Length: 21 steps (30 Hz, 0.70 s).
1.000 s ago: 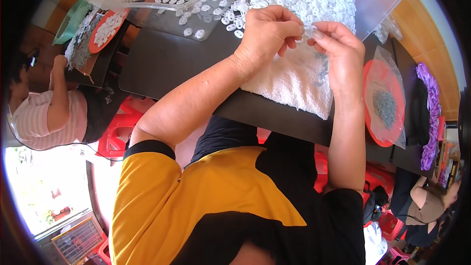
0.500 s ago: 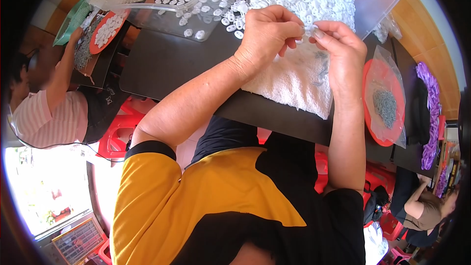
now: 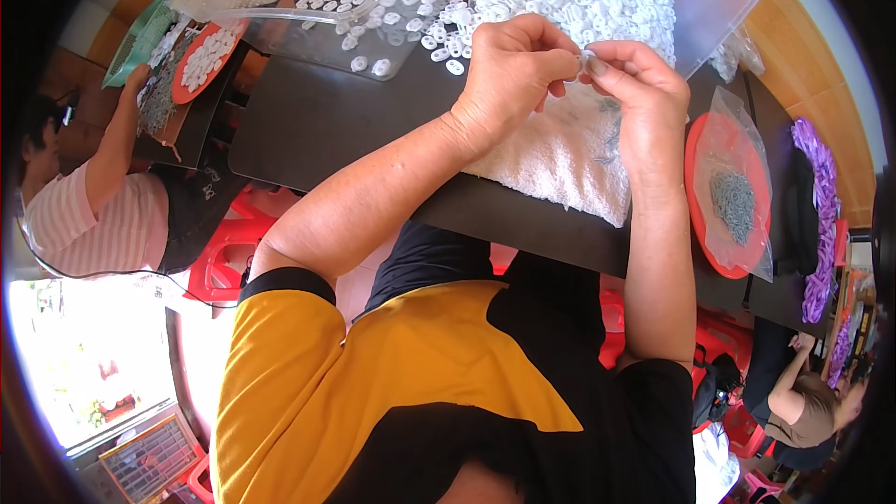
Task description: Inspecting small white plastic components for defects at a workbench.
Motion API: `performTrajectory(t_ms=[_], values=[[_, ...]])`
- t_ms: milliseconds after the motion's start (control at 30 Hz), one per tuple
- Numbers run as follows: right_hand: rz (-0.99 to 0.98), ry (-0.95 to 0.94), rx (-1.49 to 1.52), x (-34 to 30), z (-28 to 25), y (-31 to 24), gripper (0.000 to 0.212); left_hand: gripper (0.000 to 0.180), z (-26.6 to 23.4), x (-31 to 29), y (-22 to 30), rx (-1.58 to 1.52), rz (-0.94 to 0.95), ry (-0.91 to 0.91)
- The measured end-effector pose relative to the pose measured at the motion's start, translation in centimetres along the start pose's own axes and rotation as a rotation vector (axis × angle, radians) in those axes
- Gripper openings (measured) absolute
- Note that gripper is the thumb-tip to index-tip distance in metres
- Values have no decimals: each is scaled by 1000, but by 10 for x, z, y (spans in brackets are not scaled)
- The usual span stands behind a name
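Head view: from where I stand, a bare left hand (image 3: 518, 70) and a bare right hand (image 3: 649, 89) meet fingertip to fingertip above a dark, smooth-topped table (image 3: 345, 112).
White piece: a small white plastic piece (image 3: 586, 57), mostly covered by the fingers, sits right where the hands meet.
Pinch: thumb and forefinger of each hand are closed on it; which side bears the grip, I can't tell.
Feel: I'd judge it very light, stiff and a bit slick, not fragile but easily dropped.
Where to hold: probably by the outer edges, between thumb pad and forefinger.
Heap: a mass of white oval plastic pieces (image 3: 579, 0) fills a clear plastic bin (image 3: 723, 5) just beyond the hands.
Towel: a white, fluffy cloth towel (image 3: 551, 168) lies below the hands, with thin grey bits (image 3: 610, 145) near the right wrist.
Tray: right of the right hand, a round red plastic tray (image 3: 697, 215) carries a clear plastic bag with a pile of grey, metal-looking bits (image 3: 733, 205).
Writing: no brand, label or lettering I can make out on any of these.
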State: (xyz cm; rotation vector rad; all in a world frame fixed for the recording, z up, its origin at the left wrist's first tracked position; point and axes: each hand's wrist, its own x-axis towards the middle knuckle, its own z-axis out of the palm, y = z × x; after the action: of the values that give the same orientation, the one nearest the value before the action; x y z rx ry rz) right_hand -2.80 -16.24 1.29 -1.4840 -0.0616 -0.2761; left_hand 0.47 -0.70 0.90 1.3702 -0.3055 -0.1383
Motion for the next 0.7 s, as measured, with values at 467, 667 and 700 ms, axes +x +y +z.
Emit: performTrajectory(t_ms=[467,667,700], values=[[140,-165,133,9,-27,-9,28,25,-4,3,3,-1,66,-323],[180,-214,153,9,-29,-11,26,25,-3,0,2,132,134,-304],[184,-230,76,9,-30,-11,22,24,-3,0,2,135,141,-271]])
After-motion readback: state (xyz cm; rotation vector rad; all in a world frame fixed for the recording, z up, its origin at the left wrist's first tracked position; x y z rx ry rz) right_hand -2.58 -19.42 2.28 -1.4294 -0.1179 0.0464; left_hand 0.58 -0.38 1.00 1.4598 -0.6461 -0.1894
